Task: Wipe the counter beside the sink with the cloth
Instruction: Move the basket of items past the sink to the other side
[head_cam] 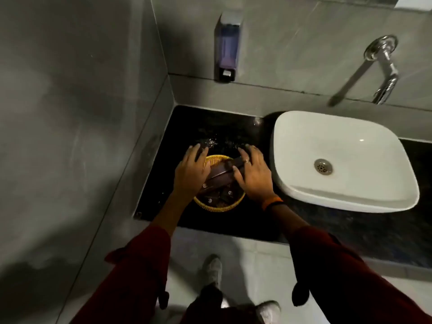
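A black stone counter (224,127) lies left of a white vessel sink (339,160). On it stands a round yellow wicker basket (218,208) holding several dark brown packets (222,176). My left hand (190,170) grips the basket's left side and my right hand (253,173) grips its right side, fingers over the rim. Water droplets (210,143) glisten on the counter just beyond my fingertips. No cloth is visible.
A soap dispenser (228,46) hangs on the grey tiled wall above the counter. A chrome tap (383,69) juts from the wall over the sink. A grey wall (81,136) closes the counter's left side. My shoes (211,268) stand on the pale floor below.
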